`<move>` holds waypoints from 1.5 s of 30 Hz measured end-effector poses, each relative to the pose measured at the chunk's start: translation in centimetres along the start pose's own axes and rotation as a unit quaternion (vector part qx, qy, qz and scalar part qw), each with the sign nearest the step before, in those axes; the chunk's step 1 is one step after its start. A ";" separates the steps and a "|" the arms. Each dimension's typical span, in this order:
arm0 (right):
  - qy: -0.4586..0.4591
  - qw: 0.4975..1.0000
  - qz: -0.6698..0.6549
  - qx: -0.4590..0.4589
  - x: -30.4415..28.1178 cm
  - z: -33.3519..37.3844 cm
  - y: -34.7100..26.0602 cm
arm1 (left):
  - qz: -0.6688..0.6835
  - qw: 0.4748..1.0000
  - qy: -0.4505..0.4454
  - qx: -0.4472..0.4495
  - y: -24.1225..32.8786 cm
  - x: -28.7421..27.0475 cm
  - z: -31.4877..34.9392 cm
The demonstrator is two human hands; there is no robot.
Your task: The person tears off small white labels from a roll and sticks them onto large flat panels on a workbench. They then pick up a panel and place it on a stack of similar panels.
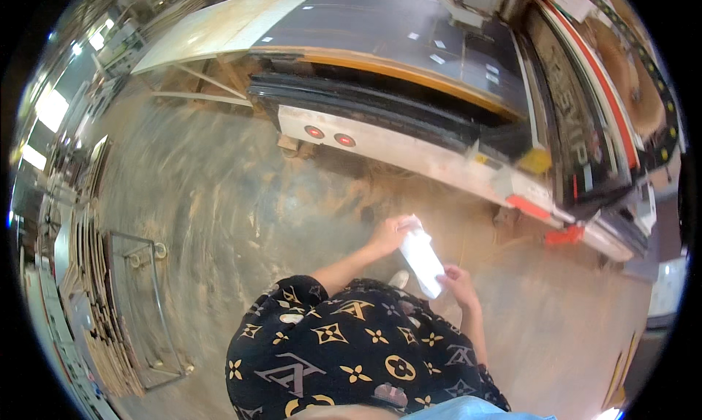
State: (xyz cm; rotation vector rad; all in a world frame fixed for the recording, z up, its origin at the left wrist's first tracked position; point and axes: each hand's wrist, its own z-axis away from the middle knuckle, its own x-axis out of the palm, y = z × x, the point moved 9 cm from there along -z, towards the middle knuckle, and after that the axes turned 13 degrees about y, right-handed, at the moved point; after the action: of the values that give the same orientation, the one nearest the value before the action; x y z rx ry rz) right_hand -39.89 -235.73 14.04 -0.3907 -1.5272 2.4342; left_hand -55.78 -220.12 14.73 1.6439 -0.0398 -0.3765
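Observation:
Between my hands, in front of my body, is a long white paper strip [422, 259], slanting from upper left to lower right. It is bright and washed out, so anything on its face is unreadable. My left hand [391, 233] pinches its upper end, while the fingers of my right hand [459, 282] close on its lower right edge. Beyond them, a large dark sheet [365, 18] lies on a machine bed, with several small white labels [437, 59] scattered over its surface.
The machine's pale side rail [409, 153] runs across ahead, with two round red markings. Its gantry [578, 106] rises at the right. At the left, upright panels [91, 303] stand beside a wheeled metal frame [164, 310]. Dust streaks the concrete floor [219, 201].

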 end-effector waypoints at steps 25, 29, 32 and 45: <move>0.411 0.891 -0.072 -0.179 1.3 26.6 6.8 | 0.158 0.900 -0.388 0.120 6.0 7.4 30.5; 0.459 0.861 -0.020 -0.217 -0.5 31.6 7.3 | 0.203 0.884 -0.373 -0.193 3.8 11.3 35.2; 0.489 0.815 0.110 -0.291 -1.9 36.4 5.9 | 0.230 0.803 -0.422 -0.353 3.6 15.0 40.4; 0.660 0.748 -0.058 -0.037 -20.4 52.2 26.0 | 0.182 0.709 -0.638 -0.239 6.7 24.9 58.8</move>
State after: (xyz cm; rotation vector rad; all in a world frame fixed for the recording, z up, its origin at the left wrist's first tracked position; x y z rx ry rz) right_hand -40.60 -297.56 14.31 -1.5232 -0.8553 1.2413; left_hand -46.58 -283.68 12.23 0.5601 -1.1949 -1.0514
